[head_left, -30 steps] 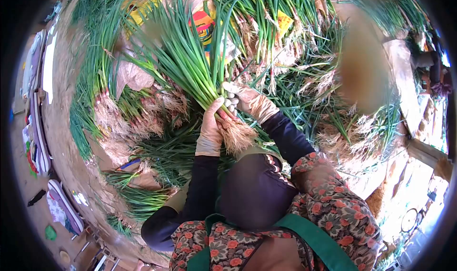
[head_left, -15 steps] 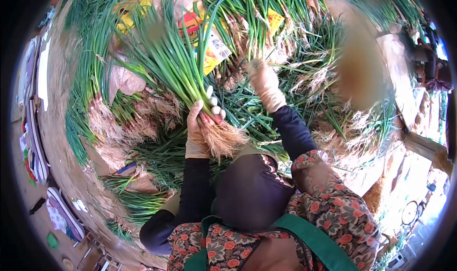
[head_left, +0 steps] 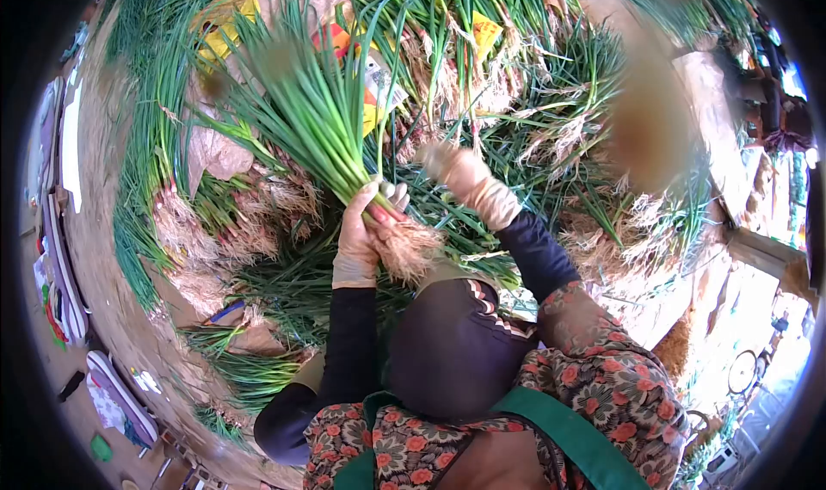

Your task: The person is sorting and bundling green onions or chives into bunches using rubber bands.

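Observation:
My gloved left hand (head_left: 361,219) is closed around a bunch of green onions (head_left: 323,129) just above the roots. The green leaves fan up and to the left, and the pale roots (head_left: 409,249) hang below the hand toward my knee. My gloved right hand (head_left: 460,176) is raised to the right of the bunch, apart from it. Its fingers are smeared by motion, so whether they hold anything cannot be made out. Loose green onions (head_left: 460,219) lie beneath both hands.
Piled green onions with their roots (head_left: 194,232) lie at the left, and others (head_left: 473,68) lie ahead. A yellow and red printed bag (head_left: 374,94) is partly behind the held bunch. A blue-handled tool (head_left: 225,311) rests at lower left. Brown smudges blur parts of the view.
My right hand has moved down and slightly left, closer to the held bunch's base. My left hand keeps its grip on the green onions, nearly in place.

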Demonstrator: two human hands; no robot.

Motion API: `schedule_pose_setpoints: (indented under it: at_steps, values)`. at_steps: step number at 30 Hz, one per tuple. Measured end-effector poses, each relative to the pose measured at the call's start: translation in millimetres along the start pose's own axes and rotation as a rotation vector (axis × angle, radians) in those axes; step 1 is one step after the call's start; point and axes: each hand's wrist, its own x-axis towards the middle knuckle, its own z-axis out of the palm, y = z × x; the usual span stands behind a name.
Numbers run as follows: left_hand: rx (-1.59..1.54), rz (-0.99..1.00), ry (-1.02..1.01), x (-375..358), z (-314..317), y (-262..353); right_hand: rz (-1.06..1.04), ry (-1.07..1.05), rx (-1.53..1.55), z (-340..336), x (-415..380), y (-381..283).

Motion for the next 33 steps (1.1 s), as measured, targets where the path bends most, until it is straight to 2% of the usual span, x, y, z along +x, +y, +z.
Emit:
schedule_pose_setpoints:
  at_steps: [1,2,3,4,5,7,8,9,11,12,13,14,15,16,17,18,19,20,21,22,23,25,26,27,29,30,31,33]
  values:
    - [-0.210,-0.031,-0.423,8.7,-12.6,1.3,0.222,0.134,0.041,-7.5,11.7,-3.7]
    - [-0.237,-0.042,-0.363,7.1,-26.1,-0.6,0.434,0.283,0.111,-15.1,23.5,-7.8]
    - [-0.264,-0.052,-0.304,-2.4,-16.8,5.8,0.411,0.227,-0.490,-23.6,36.5,-28.3]
    - [-0.336,-0.073,-0.359,-4.2,-13.9,8.0,0.366,0.189,-0.500,-22.3,43.7,-12.9]
    - [-0.252,-0.065,-0.252,-7.2,-6.7,10.7,0.382,0.049,-0.481,-21.9,46.4,-16.0]
    - [-0.088,-0.053,-0.025,-11.1,6.1,14.3,0.358,-0.015,-0.457,-10.5,44.5,-36.2]
    - [-0.058,-0.030,-0.021,-4.7,2.1,10.7,0.354,0.024,-0.628,0.9,35.7,-66.1]
    - [-0.028,-0.008,-0.017,1.8,-1.9,7.1,0.236,-0.013,-0.646,11.5,22.9,-66.6]
    - [0.116,-0.076,-0.150,4.9,-23.5,8.2,0.049,-0.281,-0.615,28.3,-6.6,-76.2]
    - [0.149,-0.065,-0.038,10.6,-20.0,1.3,0.180,-0.425,-0.652,31.7,-14.3,-86.4]
    - [0.152,-0.077,-0.046,9.6,-19.5,-0.2,0.313,-0.568,-0.684,32.6,-17.9,-94.4]
    - [0.155,-0.087,-0.054,7.2,-18.8,0.0,0.174,-0.488,-0.514,27.4,-25.4,-78.4]
    - [0.157,-0.092,-0.063,4.2,-13.2,2.5,0.239,-0.452,-0.245,24.6,-26.3,-53.3]
    - [-0.033,-0.063,-0.075,-1.2,9.6,0.2,0.300,-0.411,0.024,21.9,-27.1,-28.5]
    - [-0.019,-0.069,-0.066,-0.9,7.7,0.5,0.430,-0.311,0.432,21.7,-26.8,-19.9]
    - [-0.004,-0.078,-0.058,0.2,1.9,-0.7,0.568,-0.302,0.715,18.8,-16.5,-66.4]
    - [0.010,-0.090,-0.047,2.3,-4.5,-3.9,0.702,-0.303,0.968,33.9,-6.4,-55.3]
    - [0.075,-0.051,-0.068,6.0,-11.5,-8.6,0.718,-0.278,0.995,38.5,0.1,-46.0]
    - [0.106,-0.028,0.047,3.1,-3.5,-10.2,0.736,-0.255,1.023,43.4,8.2,-53.0]
    - [0.111,-0.016,0.089,3.2,-1.9,-11.4,0.664,-0.038,0.937,52.6,15.7,-62.4]
    - [0.117,-0.001,0.130,2.9,-2.0,-10.3,0.730,-0.026,1.153,53.5,19.9,-51.9]
    - [0.062,-0.029,-0.010,4.8,-19.6,-10.4,0.762,0.322,1.304,63.9,31.2,-66.7]
    - [0.041,-0.037,-0.079,7.7,-26.6,-12.1,0.807,0.410,1.555,68.2,35.3,-42.5]
    - [0.020,-0.047,-0.148,9.2,-28.4,-11.8,0.951,0.430,1.532,63.9,35.7,-43.0]
    - [-0.047,-0.056,-0.229,4.4,-21.0,-12.8,0.824,0.135,1.679,42.1,24.2,-15.8]
    - [-0.220,-0.054,-0.305,-2.7,-12.8,-11.1,0.865,0.228,1.457,37.1,25.2,-8.8]
    - [-0.337,-0.029,-0.287,2.5,-20.9,-13.1,0.848,0.039,1.046,18.1,15.5,2.4]
    - [-0.306,-0.116,-0.352,5.4,-32.0,-2.6,0.279,-0.332,-0.133,7.3,-12.4,10.4]
